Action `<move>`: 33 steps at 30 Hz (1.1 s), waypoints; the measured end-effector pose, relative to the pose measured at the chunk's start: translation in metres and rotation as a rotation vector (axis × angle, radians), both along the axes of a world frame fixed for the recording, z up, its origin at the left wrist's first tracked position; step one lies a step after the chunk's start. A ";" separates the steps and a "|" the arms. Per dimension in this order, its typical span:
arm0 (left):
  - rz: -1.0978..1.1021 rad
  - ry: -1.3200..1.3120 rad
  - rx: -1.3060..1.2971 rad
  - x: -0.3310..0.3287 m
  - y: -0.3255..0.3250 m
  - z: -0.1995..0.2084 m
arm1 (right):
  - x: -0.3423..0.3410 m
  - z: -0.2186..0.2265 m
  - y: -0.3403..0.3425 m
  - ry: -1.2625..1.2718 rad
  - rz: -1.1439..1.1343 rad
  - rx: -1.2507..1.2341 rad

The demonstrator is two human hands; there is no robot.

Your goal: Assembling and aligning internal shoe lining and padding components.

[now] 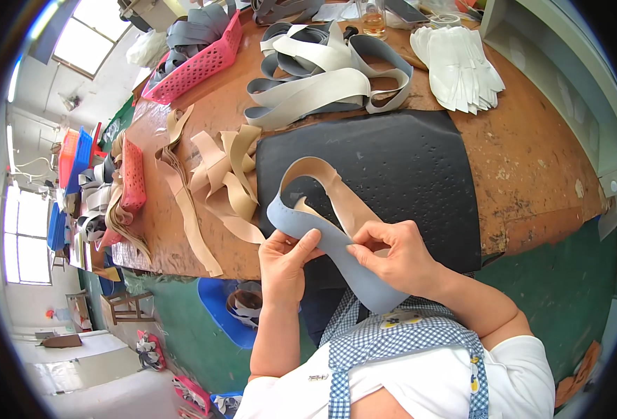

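Closest to the viewer is the person's blue-and-white checked apron bib (392, 335) over a white shirt, with both forearms rising from it toward the work.

The left hand (285, 260) is pinched shut on the long curved strip of soft material, pale blue on one face and tan on the other (322, 234), thumb on top and fingers underneath, gripping its blue edge near the bend. The right hand (395, 257) is likewise closed on the same strip, its fingertips pressing the tan layer down against the blue one just beside the left thumb. The strip loops up and away from both hands over the black rubbery mat (392, 167), while its loose blue tail hangs down toward the apron.

My reading is that the two layers are being pressed or aligned along the strip, roughly mid-length. The next move would seem to call for sliding the grip along the edge while keeping both layers matched and flat, without creasing the curve.

Further off, from left to right on the worn brown wooden surface (532, 160): a heap of tan strips (217, 174), a pink plastic basket of grey pieces (200, 63), a tangle of grey and cream strips (329, 70), and a stack of white cut pieces (458, 66).
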State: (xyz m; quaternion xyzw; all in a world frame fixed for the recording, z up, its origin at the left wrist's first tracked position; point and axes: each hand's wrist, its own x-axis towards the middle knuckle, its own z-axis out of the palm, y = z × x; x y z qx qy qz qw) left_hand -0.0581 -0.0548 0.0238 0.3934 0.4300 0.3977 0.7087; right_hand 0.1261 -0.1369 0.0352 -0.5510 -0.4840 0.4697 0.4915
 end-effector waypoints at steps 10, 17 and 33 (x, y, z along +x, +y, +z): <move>-0.031 0.020 0.183 0.010 -0.016 -0.007 | 0.002 0.003 0.013 0.103 -0.024 -0.075; -0.005 0.022 0.109 0.004 -0.002 0.004 | 0.001 0.002 0.005 0.027 -0.062 -0.075; -0.030 0.117 0.216 0.011 -0.012 -0.001 | 0.008 0.002 0.016 0.044 0.010 -0.047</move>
